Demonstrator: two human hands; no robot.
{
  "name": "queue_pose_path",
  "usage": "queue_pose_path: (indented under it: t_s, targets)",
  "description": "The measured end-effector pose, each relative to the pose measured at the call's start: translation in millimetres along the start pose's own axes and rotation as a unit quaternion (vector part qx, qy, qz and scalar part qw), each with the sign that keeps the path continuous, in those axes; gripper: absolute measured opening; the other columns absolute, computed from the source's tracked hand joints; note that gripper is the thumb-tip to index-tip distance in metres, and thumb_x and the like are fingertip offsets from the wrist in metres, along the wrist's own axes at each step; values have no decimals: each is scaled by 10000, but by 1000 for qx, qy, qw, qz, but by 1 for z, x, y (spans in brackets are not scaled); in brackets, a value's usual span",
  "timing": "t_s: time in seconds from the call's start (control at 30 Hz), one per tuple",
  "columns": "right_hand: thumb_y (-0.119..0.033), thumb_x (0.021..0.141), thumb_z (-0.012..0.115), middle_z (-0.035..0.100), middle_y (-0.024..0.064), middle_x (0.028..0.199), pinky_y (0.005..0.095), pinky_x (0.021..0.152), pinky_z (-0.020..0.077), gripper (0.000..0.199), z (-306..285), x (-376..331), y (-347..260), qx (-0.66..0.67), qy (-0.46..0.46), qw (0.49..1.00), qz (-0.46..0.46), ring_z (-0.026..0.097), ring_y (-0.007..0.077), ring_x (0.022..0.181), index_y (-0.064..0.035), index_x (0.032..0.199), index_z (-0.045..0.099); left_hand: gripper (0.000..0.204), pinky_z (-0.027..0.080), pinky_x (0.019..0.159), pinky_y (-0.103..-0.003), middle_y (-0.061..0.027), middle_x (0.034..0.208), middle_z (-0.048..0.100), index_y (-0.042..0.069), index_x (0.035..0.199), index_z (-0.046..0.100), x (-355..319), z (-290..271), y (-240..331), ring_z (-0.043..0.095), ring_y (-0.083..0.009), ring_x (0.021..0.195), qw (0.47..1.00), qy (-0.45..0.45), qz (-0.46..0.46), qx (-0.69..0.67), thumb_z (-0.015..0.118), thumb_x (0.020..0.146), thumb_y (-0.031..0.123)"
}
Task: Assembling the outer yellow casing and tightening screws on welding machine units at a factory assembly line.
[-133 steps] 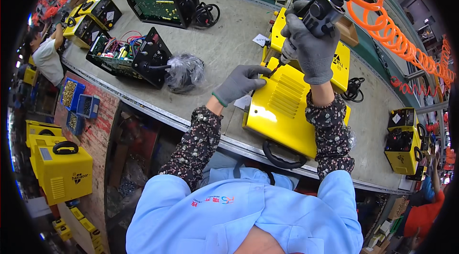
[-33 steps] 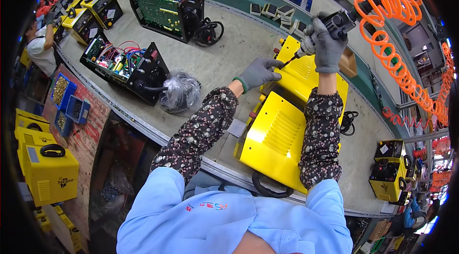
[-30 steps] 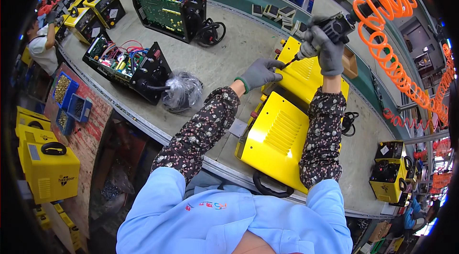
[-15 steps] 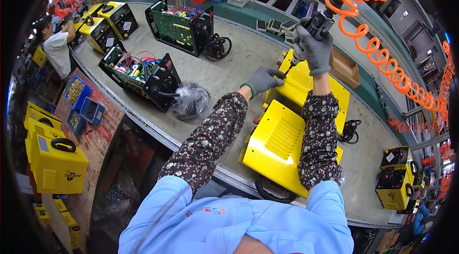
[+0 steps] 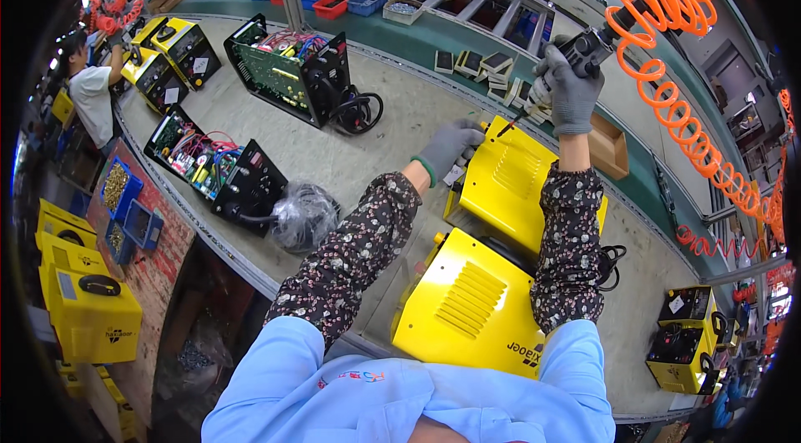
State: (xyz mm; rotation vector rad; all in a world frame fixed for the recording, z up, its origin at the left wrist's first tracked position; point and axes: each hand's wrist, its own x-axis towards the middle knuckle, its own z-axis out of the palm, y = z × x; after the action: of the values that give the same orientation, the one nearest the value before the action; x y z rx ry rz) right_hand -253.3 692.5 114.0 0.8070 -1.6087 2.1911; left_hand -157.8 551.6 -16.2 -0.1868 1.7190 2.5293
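My right hand [image 5: 571, 94], in a grey glove, is wrapped round a dark power screwdriver [image 5: 591, 49] that hangs from an orange coiled hose. Its thin bit slants down to the far left corner of a yellow-cased machine [image 5: 519, 184], its tip at or just above the cover. Beside that corner is my left hand [image 5: 453, 148], also gloved, with fingers bent together at the casing's left edge; what they pinch, if anything, is hidden. Closer to my body lies a second yellow-cased machine [image 5: 467, 301] with a slotted cover, partly behind my right forearm.
Two uncased machines with exposed boards, one farther [image 5: 288, 67] and one nearer [image 5: 219, 163], stand left on the grey bench. Clear plastic wrap [image 5: 305, 216] lies by the nearer one. Blue and red bins [image 5: 335, 4] line the roller conveyor. A co-worker [image 5: 93, 97] works at far left.
My left fingers have drawn back from the screwdriver bit to the casing's left edge. The screwdriver leans more to the right. The whole view has shifted slightly, so the bench things appear displaced.
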Motion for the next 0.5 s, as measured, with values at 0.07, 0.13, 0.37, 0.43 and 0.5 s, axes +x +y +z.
queue_pose_path:
  t_s: [0.07,0.13,0.37,0.43,0.5]
  targets:
    - [-45,804,647,610,113,672,245,406,397,197,-4,4,11,-10,0,1000,10,546,139,502,23,981,593,323,423,549,-198,-5,741,564,-25,1101,593,12,-1,-5,508,-69,615,988,-11,78,135,605,820,135]
    - [-39,798,656,625,92,705,245,467,427,193,-9,4,17,-27,4,999,19,570,135,549,21,974,608,396,452,652,-210,-43,835,600,-34,1167,577,18,0,-6,549,-95,721,969,-29,91,229,628,804,116]
    - [-39,782,673,646,60,758,252,583,489,210,-2,-5,2,23,-69,996,59,607,122,629,9,982,631,430,462,656,-240,-58,831,606,12,1172,610,34,-10,-20,569,-123,727,968,-68,95,220,679,759,106]
    - [-48,781,670,641,56,759,251,582,494,203,7,-9,-8,38,-117,992,34,603,120,616,3,974,631,413,459,702,-238,-70,890,618,2,1164,610,33,-9,-19,569,-121,775,968,-72,88,223,675,768,101]
    - [-48,780,670,641,49,776,247,582,492,197,11,-8,-6,33,-120,992,38,603,117,621,-2,967,630,381,457,800,-235,-91,1003,641,-22,1143,613,31,-7,-17,576,-120,880,966,-73,83,234,669,783,90]
